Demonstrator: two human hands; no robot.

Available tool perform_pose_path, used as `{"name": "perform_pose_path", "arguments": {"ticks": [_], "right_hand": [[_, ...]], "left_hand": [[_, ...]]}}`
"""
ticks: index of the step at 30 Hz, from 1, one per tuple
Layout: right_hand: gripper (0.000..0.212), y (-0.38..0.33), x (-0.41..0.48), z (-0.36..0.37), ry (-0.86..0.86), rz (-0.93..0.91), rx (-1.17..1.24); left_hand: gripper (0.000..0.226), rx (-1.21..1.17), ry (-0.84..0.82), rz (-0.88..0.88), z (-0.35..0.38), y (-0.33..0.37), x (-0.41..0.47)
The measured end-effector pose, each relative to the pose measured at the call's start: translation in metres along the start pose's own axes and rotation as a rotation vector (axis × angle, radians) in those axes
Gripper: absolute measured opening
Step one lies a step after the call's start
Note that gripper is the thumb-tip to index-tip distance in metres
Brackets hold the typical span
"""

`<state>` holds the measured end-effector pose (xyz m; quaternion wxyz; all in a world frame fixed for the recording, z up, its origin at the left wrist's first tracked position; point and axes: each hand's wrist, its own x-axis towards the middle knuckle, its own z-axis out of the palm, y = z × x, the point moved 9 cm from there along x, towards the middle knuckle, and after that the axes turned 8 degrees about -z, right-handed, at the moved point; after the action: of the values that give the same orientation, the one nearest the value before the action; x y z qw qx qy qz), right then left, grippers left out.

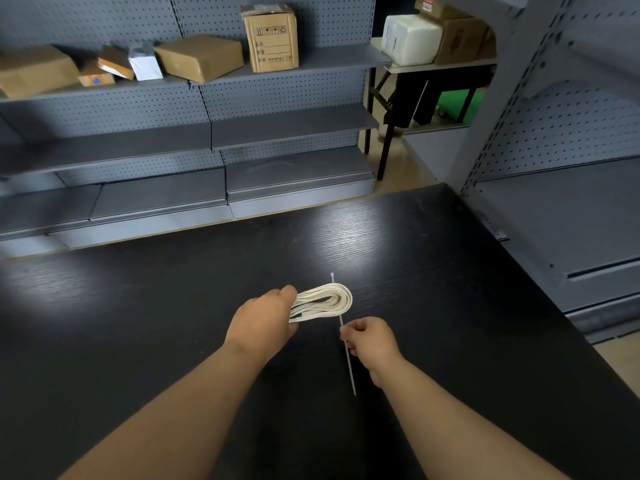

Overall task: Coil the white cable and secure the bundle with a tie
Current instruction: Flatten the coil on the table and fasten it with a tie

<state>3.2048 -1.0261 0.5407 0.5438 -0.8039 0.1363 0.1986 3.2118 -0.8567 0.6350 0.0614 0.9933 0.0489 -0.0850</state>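
Note:
The white cable [327, 300] is wound into a flat oval bundle just above the black table [173, 306]. My left hand [265, 318] grips the bundle's left end, with the loops sticking out to the right. A thin white tie [349, 362] runs under the bundle, its small head showing beyond the far side and its tail pointing toward me. My right hand [369, 339] pinches the tie a little below the bundle.
Grey pegboard shelving [284, 126] stands behind the table, with several cardboard boxes [272, 38] on an upper shelf. More grey shelving [571, 188] borders the table's right side. A white foam box [410, 38] sits on a far table.

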Motion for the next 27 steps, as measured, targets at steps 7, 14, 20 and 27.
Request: {"name": "perform_pose_path", "arguments": {"ticks": [7,14,20,27], "right_hand": [[0.006,-0.002,-0.015,0.044,-0.096,0.01,0.032],[0.004,-0.005,-0.032,0.072,-0.084,-0.027,0.027],[0.019,-0.003,-0.044,0.078,-0.022,-0.052,-0.024],[0.025,-0.001,-0.056,0.08,0.069,-0.12,-0.115]], "left_hand": [[0.02,-0.063,-0.026,-0.077,0.009,-0.023,-0.01],[0.018,-0.142,-0.085,-0.11,0.033,-0.047,-0.021],[0.017,-0.195,-0.114,-0.113,0.045,-0.062,-0.026],[0.022,-0.191,-0.158,-0.037,0.064,-0.058,-0.029]]}}
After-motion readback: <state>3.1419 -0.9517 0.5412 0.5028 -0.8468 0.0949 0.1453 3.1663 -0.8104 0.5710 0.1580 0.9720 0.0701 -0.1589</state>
